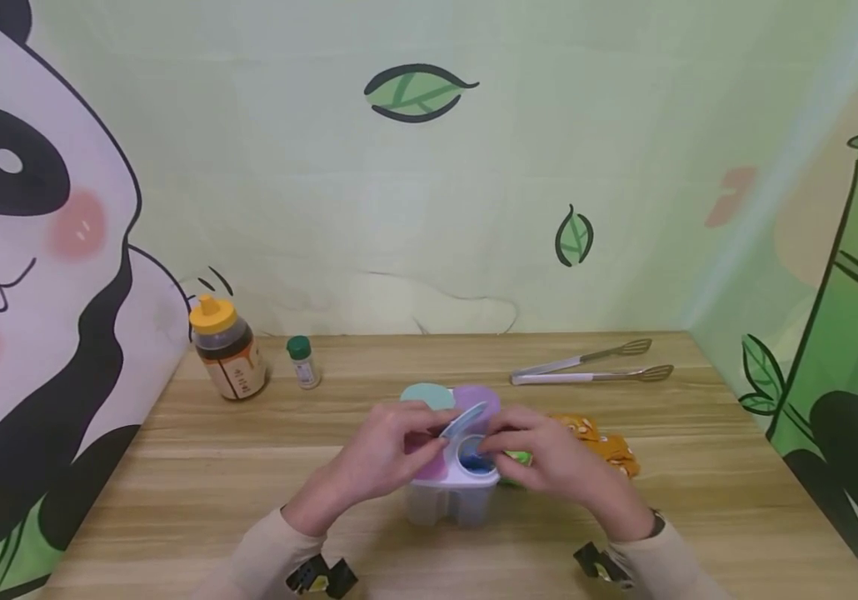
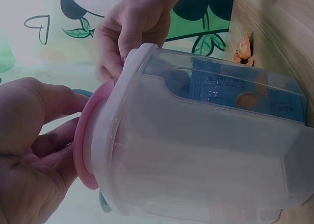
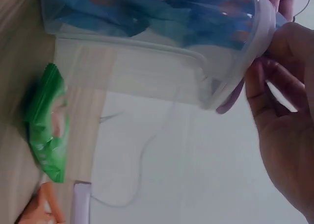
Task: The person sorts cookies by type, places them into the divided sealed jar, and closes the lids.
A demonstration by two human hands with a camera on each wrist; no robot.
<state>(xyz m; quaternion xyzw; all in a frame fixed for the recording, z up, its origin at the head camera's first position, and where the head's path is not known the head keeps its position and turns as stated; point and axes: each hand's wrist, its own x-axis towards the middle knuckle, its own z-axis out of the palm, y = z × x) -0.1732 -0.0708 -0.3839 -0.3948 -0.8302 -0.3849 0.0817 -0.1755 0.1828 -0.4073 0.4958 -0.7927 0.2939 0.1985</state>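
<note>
A clear storage box (image 1: 447,500) with a white top and round lids in teal, purple, pink and blue stands on the table. My left hand (image 1: 391,446) pinches the raised blue lid (image 1: 466,418) by its edge. Beneath that lid is a round opening (image 1: 478,468) with blue inside. My right hand (image 1: 549,446) has its fingertips at this opening; whether they grip anything is hidden. Through the clear wall, blue printed packets (image 2: 225,89) show in one compartment. The pink lid (image 2: 84,150) is down, close to my left fingers.
Right of the box lie a green packet (image 3: 50,123) and orange packets (image 1: 609,450). Metal tongs (image 1: 586,377) lie behind them. A yellow-capped bottle (image 1: 232,358) and a small green-capped jar (image 1: 304,364) stand at the back left, before the wall cloth.
</note>
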